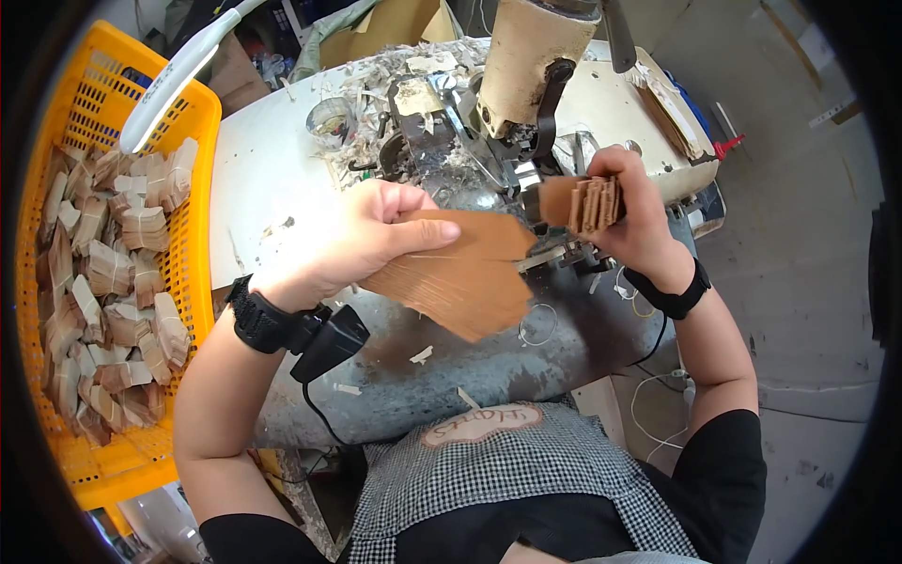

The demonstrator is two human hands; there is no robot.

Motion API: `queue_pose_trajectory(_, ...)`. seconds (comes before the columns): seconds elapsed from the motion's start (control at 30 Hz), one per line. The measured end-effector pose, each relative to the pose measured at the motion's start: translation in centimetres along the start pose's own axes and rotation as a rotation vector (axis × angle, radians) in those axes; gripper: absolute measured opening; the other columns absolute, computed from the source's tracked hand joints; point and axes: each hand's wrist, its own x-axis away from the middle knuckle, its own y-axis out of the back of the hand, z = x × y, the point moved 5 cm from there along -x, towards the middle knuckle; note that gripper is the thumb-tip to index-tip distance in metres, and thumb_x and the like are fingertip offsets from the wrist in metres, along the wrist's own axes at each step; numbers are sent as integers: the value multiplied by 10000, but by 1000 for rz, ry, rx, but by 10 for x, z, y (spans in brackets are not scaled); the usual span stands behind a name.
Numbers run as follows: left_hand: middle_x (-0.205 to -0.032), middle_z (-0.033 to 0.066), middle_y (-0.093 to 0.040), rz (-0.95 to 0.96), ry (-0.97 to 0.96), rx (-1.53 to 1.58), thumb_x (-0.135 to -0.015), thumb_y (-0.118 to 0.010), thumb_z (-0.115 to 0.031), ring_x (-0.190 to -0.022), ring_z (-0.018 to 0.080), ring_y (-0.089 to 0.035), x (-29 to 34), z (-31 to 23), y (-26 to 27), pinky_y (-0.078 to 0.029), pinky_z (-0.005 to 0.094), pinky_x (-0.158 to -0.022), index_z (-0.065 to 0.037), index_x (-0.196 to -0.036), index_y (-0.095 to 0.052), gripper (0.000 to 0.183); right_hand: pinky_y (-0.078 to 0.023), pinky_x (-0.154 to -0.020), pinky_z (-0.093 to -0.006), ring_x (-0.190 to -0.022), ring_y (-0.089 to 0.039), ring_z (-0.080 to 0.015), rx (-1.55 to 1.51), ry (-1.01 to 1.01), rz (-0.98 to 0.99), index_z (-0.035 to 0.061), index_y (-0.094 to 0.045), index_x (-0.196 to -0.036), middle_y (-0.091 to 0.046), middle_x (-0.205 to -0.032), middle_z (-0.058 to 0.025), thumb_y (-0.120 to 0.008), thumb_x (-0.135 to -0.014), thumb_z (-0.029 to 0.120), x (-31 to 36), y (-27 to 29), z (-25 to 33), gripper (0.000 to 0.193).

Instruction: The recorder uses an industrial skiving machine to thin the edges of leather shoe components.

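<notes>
A fanned-out stack of flat brown leather-like pieces (460, 287) is gripped by my left hand (381, 230), the thumb lying across the top. Their far ends come to blunt points, and the layers spread toward me. My right hand (648, 216) is closed around a smaller stack of brown pieces (594, 205), whose wavy edges face me. One flat brown flap juts left from that stack. Both hands are in front of a cream-coloured machine head (531, 66) with dark metal parts. A small gap separates the two stacks.
A yellow plastic basket (209, 117) at the left holds many bundles of pale-edged pieces (108, 268). Over it hangs a white lamp arm (178, 80). Scraps (352, 141) litter the white worktop (254, 141) around the machine. Thin cables (648, 414) run at the lower right.
</notes>
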Motion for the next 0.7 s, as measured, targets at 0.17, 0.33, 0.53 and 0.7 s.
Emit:
queue_pose_trajectory(0.17,-786,-40,-650,-211,108,-345,-928,-673,-249,-647,16,-567,-8,-4,3,-445,182,-589,-47,-893,-632,209,-468,-787,-364,-916,-536,-325,45,121,132,49,-505,-1028,-543,-993,-112,-782,-575,-44,-10,-7,8,539)
queue_pose_trajectory(0.33,-748,-57,-633,-73,-9,-245,-932,-667,-282,-620,11,-538,-1,-8,-8,-429,187,-570,-63,-881,-647,225,-462,-773,-378,-899,-534,-318,254,164,160,64,-509,-1021,-553,-1015,-112,-796,-580,-30,-11,-8,10,535)
queue_pose_trajectory(0.53,-745,-44,-639,-152,63,-270,-912,-691,-283,-622,15,-545,-2,-10,3,-434,186,-578,-60,-901,-660,225,-467,-776,-381,-878,-544,-324,103,80,97,59,-522,-1045,-553,-1011,-113,-820,-579,-5,-3,0,1,557)
queue_pose_trajectory(0.7,-746,-43,-647,-114,45,-282,-904,-703,-275,-620,12,-553,-5,-11,-9,-446,181,-587,-60,-896,-667,218,-463,-806,-390,-954,-536,-331,218,171,119,72,-521,-1031,-569,-1054,-102,-810,-543,-13,-15,-12,16,573)
